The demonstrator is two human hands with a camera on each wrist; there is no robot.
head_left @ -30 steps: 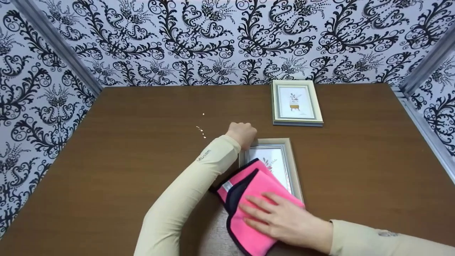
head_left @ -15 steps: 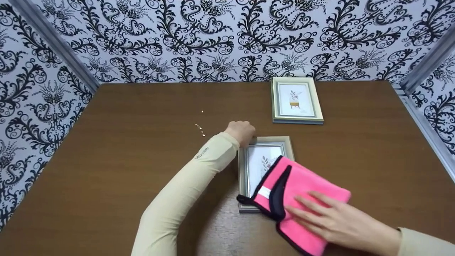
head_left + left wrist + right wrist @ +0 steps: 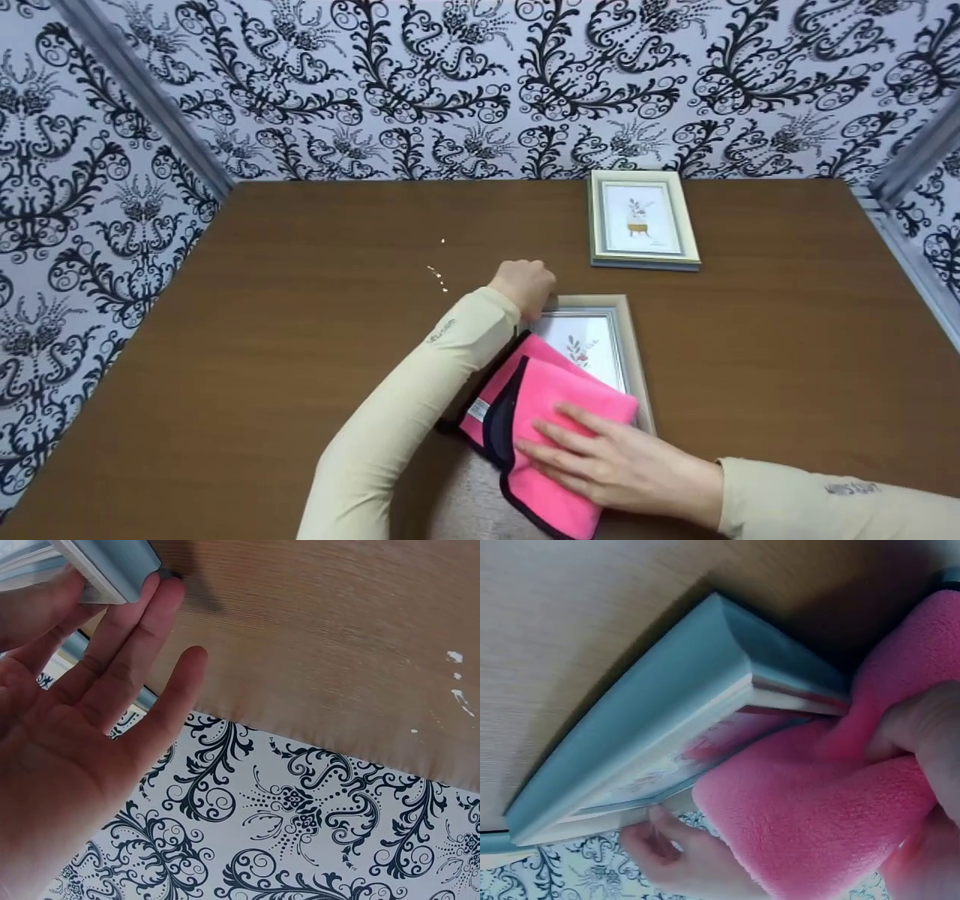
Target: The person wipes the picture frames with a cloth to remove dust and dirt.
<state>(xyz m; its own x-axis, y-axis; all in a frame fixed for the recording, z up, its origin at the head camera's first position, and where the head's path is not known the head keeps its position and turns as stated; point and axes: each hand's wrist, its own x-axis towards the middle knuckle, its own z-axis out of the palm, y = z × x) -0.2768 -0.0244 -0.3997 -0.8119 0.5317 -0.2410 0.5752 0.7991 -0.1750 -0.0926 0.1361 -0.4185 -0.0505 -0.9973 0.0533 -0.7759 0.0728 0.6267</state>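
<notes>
A silver-edged picture frame [image 3: 636, 352] with a plant print lies on the brown table. My left hand [image 3: 525, 286] grips its far left corner; in the left wrist view, thumb and fingers sit on either side of the frame's edge [image 3: 124, 570]. A folded pink cloth [image 3: 566, 390] with black trim covers the near part of the frame. On top of it lies my right hand [image 3: 600, 461], fingers straight and slightly spread. The right wrist view has the pink cloth [image 3: 802, 802] bunched by the thumb, overlapping the frame [image 3: 645, 712]. The frame's near left corner is hidden.
A second, cream picture frame [image 3: 688, 232] lies farther back, near the patterned wall [image 3: 450, 90]. Small white specks [image 3: 437, 275] dot the brown table [image 3: 300, 337] left of the left hand. Metal posts [image 3: 142, 90] mark the back corners.
The right hand swept the cloth right, uncovering more of the frame, then back left over its near part. The left hand keeps its hold on the corner. The head view shifted slightly.
</notes>
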